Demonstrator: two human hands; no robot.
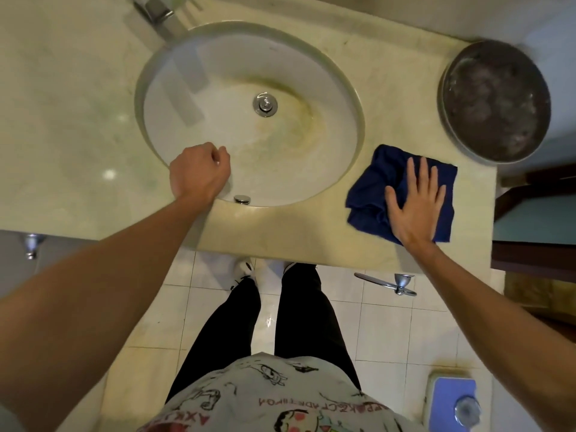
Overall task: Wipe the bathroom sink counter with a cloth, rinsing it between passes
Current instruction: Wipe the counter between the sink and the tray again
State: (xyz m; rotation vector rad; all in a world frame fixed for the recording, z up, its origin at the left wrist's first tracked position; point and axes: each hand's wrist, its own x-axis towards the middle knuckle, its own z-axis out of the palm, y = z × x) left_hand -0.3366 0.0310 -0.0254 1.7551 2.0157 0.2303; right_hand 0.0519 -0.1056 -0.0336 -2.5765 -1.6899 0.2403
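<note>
The right hand (pixel 416 202) lies flat on the cloth (pixel 386 188), fingers straight and spread, palm pressing it onto the tabletop (pixel 280 226); no grip there, just an open hand bearing down. The cloth is dark blue and rumpled, sitting on the tabletop just to the right of the sink (pixel 249 120), near the front edge. The left hand (pixel 199 174) hangs over the sink's near rim with its fingers curled into a loose fist, and I can see nothing in its grip.

The sink is a round white bowl with yellowish staining around the drain (pixel 265 104). A chrome tap (pixel 157 9) stands at the back, left of centre. In the far right corner of the tabletop stands a round metal basin (pixel 495 101), well apart from the cloth. The person stands close to the tabletop in black trousers and a printed shirt, on a pale tiled floor (pixel 383 332).
</note>
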